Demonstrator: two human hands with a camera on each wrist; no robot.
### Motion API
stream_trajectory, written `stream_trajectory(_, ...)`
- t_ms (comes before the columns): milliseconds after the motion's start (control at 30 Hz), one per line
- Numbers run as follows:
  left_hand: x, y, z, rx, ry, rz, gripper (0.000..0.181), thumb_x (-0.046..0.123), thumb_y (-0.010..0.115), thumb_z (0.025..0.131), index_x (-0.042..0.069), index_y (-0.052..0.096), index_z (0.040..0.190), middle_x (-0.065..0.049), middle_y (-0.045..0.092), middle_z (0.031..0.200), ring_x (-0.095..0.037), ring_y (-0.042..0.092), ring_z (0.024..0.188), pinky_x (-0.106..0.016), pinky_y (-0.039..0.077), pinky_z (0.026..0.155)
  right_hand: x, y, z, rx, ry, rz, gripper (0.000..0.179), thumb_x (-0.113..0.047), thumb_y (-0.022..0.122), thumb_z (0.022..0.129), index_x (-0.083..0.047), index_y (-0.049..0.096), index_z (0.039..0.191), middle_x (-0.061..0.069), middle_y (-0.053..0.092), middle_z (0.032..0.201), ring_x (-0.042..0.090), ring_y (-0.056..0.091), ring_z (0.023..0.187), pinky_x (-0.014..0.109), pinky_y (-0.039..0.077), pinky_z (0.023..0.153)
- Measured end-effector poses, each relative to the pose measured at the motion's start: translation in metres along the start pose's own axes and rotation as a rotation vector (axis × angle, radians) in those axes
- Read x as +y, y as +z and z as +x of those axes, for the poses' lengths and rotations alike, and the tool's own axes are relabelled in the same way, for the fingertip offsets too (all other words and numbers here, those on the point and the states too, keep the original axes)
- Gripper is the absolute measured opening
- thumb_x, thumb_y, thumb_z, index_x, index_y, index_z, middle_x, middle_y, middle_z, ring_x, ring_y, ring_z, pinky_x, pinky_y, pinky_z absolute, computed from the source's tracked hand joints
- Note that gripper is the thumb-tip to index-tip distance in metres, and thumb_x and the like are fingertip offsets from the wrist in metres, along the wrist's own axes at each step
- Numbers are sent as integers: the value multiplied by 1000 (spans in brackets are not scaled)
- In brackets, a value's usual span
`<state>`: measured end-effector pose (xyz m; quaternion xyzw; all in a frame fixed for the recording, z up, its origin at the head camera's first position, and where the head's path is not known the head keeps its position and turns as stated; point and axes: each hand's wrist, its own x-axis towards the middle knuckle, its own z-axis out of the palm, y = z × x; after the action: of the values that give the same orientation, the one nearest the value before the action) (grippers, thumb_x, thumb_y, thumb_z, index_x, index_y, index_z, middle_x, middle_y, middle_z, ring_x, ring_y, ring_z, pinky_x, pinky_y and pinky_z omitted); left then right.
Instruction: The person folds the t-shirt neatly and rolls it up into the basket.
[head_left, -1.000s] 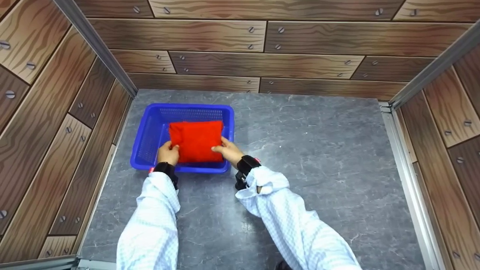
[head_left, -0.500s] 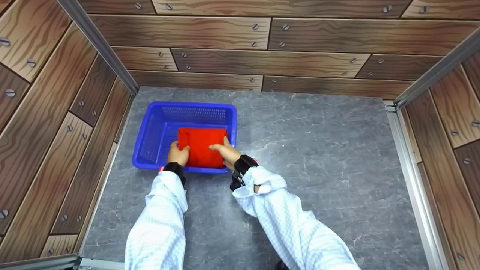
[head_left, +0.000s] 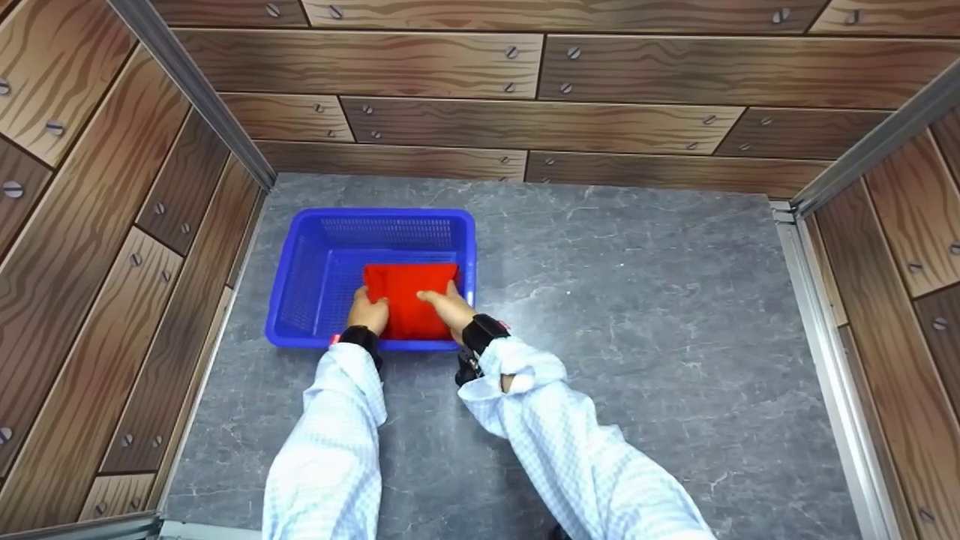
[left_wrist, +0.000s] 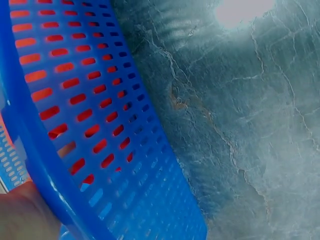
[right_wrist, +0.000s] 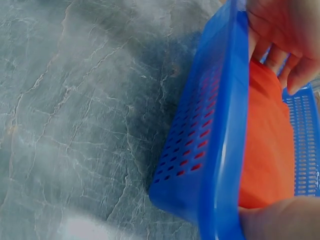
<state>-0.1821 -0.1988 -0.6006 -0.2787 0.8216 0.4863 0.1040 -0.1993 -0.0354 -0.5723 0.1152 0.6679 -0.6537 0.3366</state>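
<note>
A folded red cloth [head_left: 414,304] lies within the blue plastic basket [head_left: 279,292], near its right front corner. My left hand [head_left: 367,311] grips the cloth's left edge, thumb on top. At the right edge, my right hand [head_left: 452,309] holds it with the thumb laid over the top; its other fingers are mostly hidden. Red cloth [left_wrist: 64,66] shows through the slots of the basket wall in the left wrist view. The right wrist view has the cloth [right_wrist: 270,145] behind the basket rim [right_wrist: 227,150]. Whether it touches the basket bottom I cannot tell.
The basket stands on a grey marbled surface [head_left: 637,300], toward the left. Wood-patterned walls [head_left: 435,67] rise at the back and both sides, joined by metal corner strips [head_left: 199,90]. Black bands [head_left: 486,332] are strapped on the wrists.
Both hands have moved the red cloth right and nearer to me, lower into the basket. More of the basket's inside shows to the left. The hands still grip the cloth.
</note>
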Motion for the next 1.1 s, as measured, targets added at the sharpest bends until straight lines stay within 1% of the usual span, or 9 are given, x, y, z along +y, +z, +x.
stream_trajectory(467, 3, 7, -2, -58, 29, 101, 61, 12, 39, 96, -9, 22, 151, -29, 30, 155, -40, 29, 145, -44, 23, 121, 1, -4, -6, -1, 17, 28, 98, -34, 61, 90, -5, -4, 156, 9, -6, 166, 26, -3, 153, 46, 4, 124)
stream_trajectory(600, -9, 13, 16, -64, 30, 93, 62, 12, 39, 96, -7, 19, 152, -28, 26, 157, -38, 24, 148, -43, 19, 123, -1, -5, -6, 1, 7, 37, 97, -33, 61, 91, -6, -4, 157, 9, -6, 166, 26, -1, 153, 46, 4, 124)
stream_trajectory(667, -24, 20, 32, -40, 64, 98, 64, 16, 39, 97, -4, 19, 154, -30, 21, 157, -40, 19, 149, -40, 14, 124, -3, -4, -7, -4, 7, 39, 96, -33, 60, 91, -7, -5, 157, 8, -6, 166, 26, -1, 153, 47, 4, 124)
stream_trajectory(733, -28, 22, 37, -33, 70, 121, 64, 19, 39, 97, -2, 19, 154, -32, 15, 158, -45, 12, 149, -43, 10, 124, -6, -4, -8, -4, -5, 45, 94, -32, 60, 92, -7, -4, 157, 8, -5, 166, 26, -1, 153, 46, 4, 124)
stream_trajectory(833, -18, 20, 28, -13, 66, 145, 63, 19, 40, 98, 0, 20, 155, -33, 6, 159, -52, 4, 148, -50, 5, 124, -14, -6, -9, -1, -32, 66, 91, -29, 59, 93, -8, -2, 157, 8, -2, 166, 27, 3, 153, 45, 8, 124)
stream_trajectory(900, 1, 16, 10, -11, 63, 165, 61, 16, 41, 99, -1, 21, 154, -31, 4, 160, -54, 0, 147, -55, 5, 122, -20, -8, -10, 17, -79, 95, 86, -24, 57, 94, -7, 3, 158, 14, 14, 164, 31, 18, 151, 47, 19, 122)
stream_trajectory(1000, 18, 21, -6, 48, 160, 168, 58, 14, 44, 100, -3, 27, 152, -28, 10, 161, -52, 3, 147, -55, 7, 122, -27, -14, -11, 103, -208, 77, 69, -14, 54, 95, -4, 21, 154, 22, 52, 137, 32, 56, 121, 42, 48, 103)
stream_trajectory(1033, 22, 24, -9, 71, 213, 169, 56, 13, 45, 99, -4, 29, 151, -28, 14, 160, -53, 5, 147, -55, 8, 122, -28, -16, -12, 144, -262, 57, 61, -11, 52, 95, -2, 29, 151, 20, 59, 120, 29, 62, 105, 38, 54, 92)
stream_trajectory(1100, 31, 33, -15, 105, 319, 165, 54, 12, 47, 99, -5, 34, 148, -26, 20, 160, -51, 9, 148, -54, 10, 122, -29, -24, -13, 248, -366, -39, 48, -7, 51, 94, -1, 42, 141, 9, 59, 93, 20, 59, 77, 28, 54, 71)
